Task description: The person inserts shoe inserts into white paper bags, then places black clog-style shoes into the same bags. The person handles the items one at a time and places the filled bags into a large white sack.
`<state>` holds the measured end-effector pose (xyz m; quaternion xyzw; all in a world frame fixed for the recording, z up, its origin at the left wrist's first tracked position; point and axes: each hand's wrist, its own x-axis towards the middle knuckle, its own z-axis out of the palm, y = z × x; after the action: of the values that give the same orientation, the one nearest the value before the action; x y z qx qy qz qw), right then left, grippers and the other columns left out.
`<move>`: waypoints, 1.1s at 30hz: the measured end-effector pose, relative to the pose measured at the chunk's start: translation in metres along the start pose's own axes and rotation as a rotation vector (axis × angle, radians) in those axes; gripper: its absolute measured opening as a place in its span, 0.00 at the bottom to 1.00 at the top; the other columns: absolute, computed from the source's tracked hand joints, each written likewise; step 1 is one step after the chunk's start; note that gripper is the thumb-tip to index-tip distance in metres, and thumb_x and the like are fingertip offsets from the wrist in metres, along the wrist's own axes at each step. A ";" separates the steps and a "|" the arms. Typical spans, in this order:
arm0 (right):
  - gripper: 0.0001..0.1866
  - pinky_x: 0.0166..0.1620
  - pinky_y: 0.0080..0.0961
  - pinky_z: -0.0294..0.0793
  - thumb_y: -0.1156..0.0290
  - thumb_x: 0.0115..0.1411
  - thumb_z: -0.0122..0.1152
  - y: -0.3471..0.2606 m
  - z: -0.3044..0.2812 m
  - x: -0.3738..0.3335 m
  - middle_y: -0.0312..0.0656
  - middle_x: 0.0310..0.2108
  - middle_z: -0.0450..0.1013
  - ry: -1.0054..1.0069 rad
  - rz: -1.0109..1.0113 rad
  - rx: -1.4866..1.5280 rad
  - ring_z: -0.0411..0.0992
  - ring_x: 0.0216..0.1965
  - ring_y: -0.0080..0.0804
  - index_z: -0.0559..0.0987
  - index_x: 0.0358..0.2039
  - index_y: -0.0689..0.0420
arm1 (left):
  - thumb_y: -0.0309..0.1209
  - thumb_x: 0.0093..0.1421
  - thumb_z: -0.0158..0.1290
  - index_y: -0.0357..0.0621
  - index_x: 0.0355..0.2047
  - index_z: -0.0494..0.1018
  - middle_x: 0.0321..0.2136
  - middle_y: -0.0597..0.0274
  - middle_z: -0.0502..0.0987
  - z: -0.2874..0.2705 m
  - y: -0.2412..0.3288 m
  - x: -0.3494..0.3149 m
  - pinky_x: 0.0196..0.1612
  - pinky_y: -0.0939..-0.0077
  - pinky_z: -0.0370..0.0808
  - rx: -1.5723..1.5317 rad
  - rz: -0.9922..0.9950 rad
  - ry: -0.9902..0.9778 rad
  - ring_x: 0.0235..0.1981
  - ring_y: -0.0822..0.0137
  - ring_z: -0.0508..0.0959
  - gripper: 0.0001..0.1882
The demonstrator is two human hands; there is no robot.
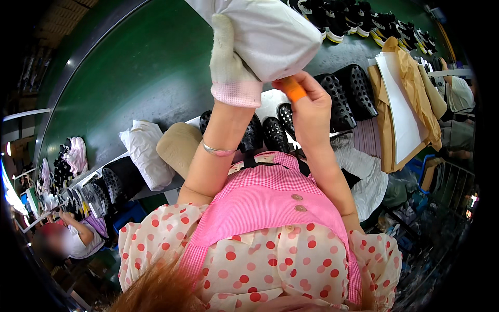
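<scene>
Top of the white bundle (275,39) is cut off by the frame, and whatever's under the wrapping is hidden; left hand (231,62), gloved, is gripping it, thumb up the side, fingers out of sight behind; right hand (309,101) is curled at its lower edge by an orange strip (293,89), can't tell if it's pinched or worn; bundle's held up over a green table (140,67), dim cluttered room around; long axis slopes upper left to lower right, blunt end pointing right.
</scene>
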<state>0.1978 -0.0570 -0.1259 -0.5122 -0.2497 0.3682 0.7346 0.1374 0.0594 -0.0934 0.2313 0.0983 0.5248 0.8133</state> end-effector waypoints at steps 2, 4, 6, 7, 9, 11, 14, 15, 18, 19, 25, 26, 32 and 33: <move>0.15 0.55 0.29 0.72 0.74 0.64 0.50 -0.005 -0.008 0.001 0.48 0.48 0.71 -0.089 0.151 0.362 0.74 0.49 0.35 0.71 0.49 0.70 | 0.46 0.67 0.46 0.40 0.58 0.61 0.54 0.57 0.69 -0.002 0.002 -0.001 0.60 0.61 0.68 0.075 0.031 -0.036 0.55 0.60 0.70 0.27; 0.19 0.58 0.33 0.71 0.71 0.66 0.48 -0.005 -0.010 0.002 0.51 0.50 0.69 -0.124 0.267 0.704 0.72 0.52 0.37 0.67 0.53 0.70 | 0.46 0.67 0.45 0.40 0.59 0.60 0.55 0.58 0.68 -0.008 0.003 -0.003 0.60 0.62 0.67 0.058 0.017 -0.099 0.56 0.60 0.69 0.27; 0.21 0.60 0.39 0.69 0.65 0.69 0.46 -0.005 -0.008 0.002 0.50 0.54 0.66 -0.087 0.355 0.840 0.69 0.55 0.40 0.64 0.57 0.64 | 0.46 0.68 0.45 0.40 0.59 0.59 0.55 0.58 0.68 -0.008 0.003 -0.006 0.61 0.63 0.66 0.126 0.035 -0.110 0.56 0.61 0.69 0.28; 0.21 0.60 0.40 0.69 0.64 0.69 0.46 -0.002 -0.005 0.001 0.49 0.54 0.66 -0.044 0.395 0.866 0.68 0.56 0.40 0.65 0.57 0.63 | 0.46 0.68 0.45 0.40 0.60 0.58 0.55 0.58 0.68 -0.008 0.003 -0.007 0.61 0.64 0.65 0.162 0.046 -0.115 0.57 0.61 0.68 0.28; 0.21 0.61 0.40 0.68 0.62 0.69 0.47 0.005 -0.003 -0.001 0.47 0.55 0.65 0.003 0.448 0.934 0.67 0.57 0.40 0.65 0.57 0.61 | 0.46 0.68 0.44 0.39 0.59 0.58 0.55 0.57 0.67 -0.008 0.002 -0.007 0.61 0.64 0.65 0.140 0.026 -0.139 0.57 0.62 0.68 0.28; 0.21 0.62 0.39 0.67 0.61 0.69 0.48 0.011 -0.003 -0.003 0.45 0.56 0.64 0.013 0.471 1.021 0.66 0.58 0.39 0.64 0.58 0.59 | 0.46 0.68 0.44 0.38 0.59 0.58 0.55 0.57 0.67 -0.010 0.000 -0.007 0.61 0.65 0.65 0.112 0.007 -0.148 0.57 0.62 0.68 0.28; 0.22 0.63 0.37 0.65 0.61 0.68 0.51 0.014 0.004 -0.003 0.43 0.57 0.63 0.073 0.562 1.112 0.63 0.60 0.38 0.65 0.57 0.58 | 0.45 0.69 0.43 0.37 0.59 0.58 0.55 0.57 0.67 -0.015 -0.002 -0.007 0.61 0.66 0.64 0.084 -0.008 -0.134 0.56 0.62 0.68 0.27; 0.21 0.63 0.38 0.65 0.62 0.67 0.51 0.014 0.003 -0.002 0.42 0.57 0.63 0.050 0.585 1.141 0.63 0.60 0.38 0.65 0.57 0.57 | 0.45 0.69 0.43 0.37 0.59 0.58 0.55 0.57 0.67 -0.016 -0.002 -0.007 0.61 0.66 0.64 0.087 -0.012 -0.123 0.56 0.62 0.68 0.27; 0.21 0.64 0.39 0.63 0.62 0.66 0.53 0.011 0.000 -0.001 0.39 0.58 0.63 -0.001 0.643 1.210 0.62 0.61 0.38 0.67 0.57 0.55 | 0.45 0.69 0.42 0.37 0.60 0.58 0.56 0.56 0.66 -0.017 0.002 -0.009 0.62 0.66 0.63 0.188 0.008 -0.145 0.57 0.61 0.68 0.28; 0.21 0.64 0.39 0.62 0.62 0.66 0.53 0.009 0.000 -0.001 0.39 0.58 0.64 -0.005 0.656 1.220 0.62 0.61 0.38 0.67 0.57 0.55 | 0.46 0.69 0.42 0.38 0.60 0.58 0.57 0.56 0.66 -0.018 0.003 -0.010 0.62 0.65 0.63 0.238 0.021 -0.161 0.57 0.61 0.67 0.28; 0.21 0.65 0.41 0.60 0.64 0.65 0.55 0.002 0.000 0.000 0.40 0.59 0.66 -0.186 0.437 1.299 0.61 0.62 0.37 0.68 0.56 0.57 | 0.50 0.69 0.39 0.39 0.63 0.54 0.59 0.57 0.63 -0.019 -0.001 -0.012 0.65 0.63 0.58 0.101 -0.115 -0.262 0.61 0.59 0.63 0.31; 0.21 0.65 0.40 0.61 0.64 0.65 0.55 0.000 0.001 0.000 0.40 0.59 0.67 -0.167 0.396 1.275 0.61 0.62 0.36 0.68 0.56 0.57 | 0.51 0.68 0.39 0.40 0.63 0.54 0.60 0.56 0.63 -0.020 -0.003 -0.014 0.65 0.62 0.57 0.048 -0.188 -0.212 0.61 0.59 0.63 0.32; 0.21 0.64 0.32 0.62 0.72 0.63 0.57 0.005 -0.039 0.009 0.41 0.55 0.69 -0.219 -0.002 0.644 0.67 0.57 0.33 0.69 0.56 0.59 | 0.56 0.64 0.41 0.42 0.65 0.53 0.62 0.56 0.62 -0.049 -0.014 -0.015 0.66 0.58 0.56 -0.284 -0.504 0.005 0.62 0.55 0.62 0.38; 0.22 0.60 0.29 0.65 0.75 0.61 0.60 0.007 -0.034 0.007 0.41 0.53 0.71 -0.191 -0.060 0.469 0.69 0.55 0.30 0.70 0.55 0.61 | 0.57 0.63 0.42 0.42 0.64 0.54 0.62 0.56 0.61 -0.054 -0.012 -0.016 0.65 0.57 0.58 -0.322 -0.541 0.093 0.62 0.54 0.62 0.38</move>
<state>0.2251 -0.0694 -0.1445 -0.2831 -0.2408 0.4407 0.8171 0.1182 0.0560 -0.1479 0.0408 0.1089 0.3082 0.9442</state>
